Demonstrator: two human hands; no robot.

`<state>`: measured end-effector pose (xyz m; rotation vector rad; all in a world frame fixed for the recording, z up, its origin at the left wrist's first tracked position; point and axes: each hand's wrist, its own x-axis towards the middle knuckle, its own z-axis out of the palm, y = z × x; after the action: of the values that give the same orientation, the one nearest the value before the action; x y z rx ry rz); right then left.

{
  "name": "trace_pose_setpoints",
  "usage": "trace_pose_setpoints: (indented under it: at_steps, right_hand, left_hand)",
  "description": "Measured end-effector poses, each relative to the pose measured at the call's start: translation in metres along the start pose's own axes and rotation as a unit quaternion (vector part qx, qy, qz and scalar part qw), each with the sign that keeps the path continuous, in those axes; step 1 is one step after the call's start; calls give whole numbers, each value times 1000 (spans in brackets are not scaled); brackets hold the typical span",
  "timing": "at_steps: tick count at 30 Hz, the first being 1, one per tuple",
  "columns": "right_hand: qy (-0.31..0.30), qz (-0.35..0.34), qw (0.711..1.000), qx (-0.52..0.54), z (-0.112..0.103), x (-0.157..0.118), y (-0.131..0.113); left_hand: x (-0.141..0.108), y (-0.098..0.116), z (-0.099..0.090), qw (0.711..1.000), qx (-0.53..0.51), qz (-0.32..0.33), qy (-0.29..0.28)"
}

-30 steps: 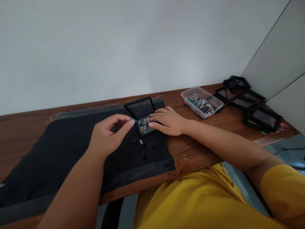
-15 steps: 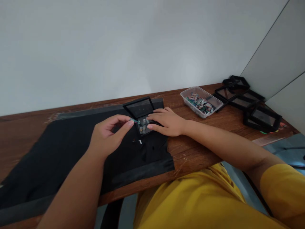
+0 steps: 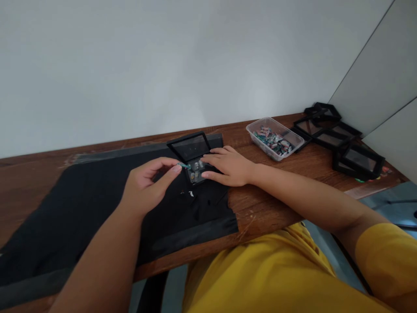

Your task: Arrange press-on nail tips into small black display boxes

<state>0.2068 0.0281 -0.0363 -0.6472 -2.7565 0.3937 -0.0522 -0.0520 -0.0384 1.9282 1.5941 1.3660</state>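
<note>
A small black case [image 3: 190, 147] lies on the black cloth with its clear-windowed lid raised at the back. Several small clear and amber-tinted pieces [image 3: 196, 165] sit in its base. Between thumb and forefinger, my left hand [image 3: 151, 180] pinches a small teal piece [image 3: 185, 166] at the case's left side. My right hand [image 3: 230, 166] rests over the right part of the case, fingers spread, and hides that part. A tiny white piece [image 3: 191, 194] and a tiny dark reddish one [image 3: 182, 191] lie on the cloth in front.
A clear plastic tub [image 3: 273, 154] of small colourful pieces stands to the right on the wooden table [image 3: 257, 208]. Several black windowed cases [image 3: 360, 158] are piled at the far right. The black cloth [image 3: 87, 204] stretches left, and a pale wall rises behind.
</note>
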Motion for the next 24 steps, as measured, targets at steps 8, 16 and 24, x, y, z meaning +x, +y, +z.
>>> trace_pose_setpoints:
  at_steps: [8, 16, 24]
  right_hand:
    - [-14, 1, 1000, -12, -4, 0, -5]
    - [2, -18, 1000, -22, -7, -1, -5]
    - [31, -55, 998, -8, -22, -2, -26]
  left_hand:
    - [1, 2, -1, 1000, -2, 0, -20]
    - [0, 4, -1, 999, -43, -9, -30]
    - [2, 16, 2, 993, -93, -2, -78]
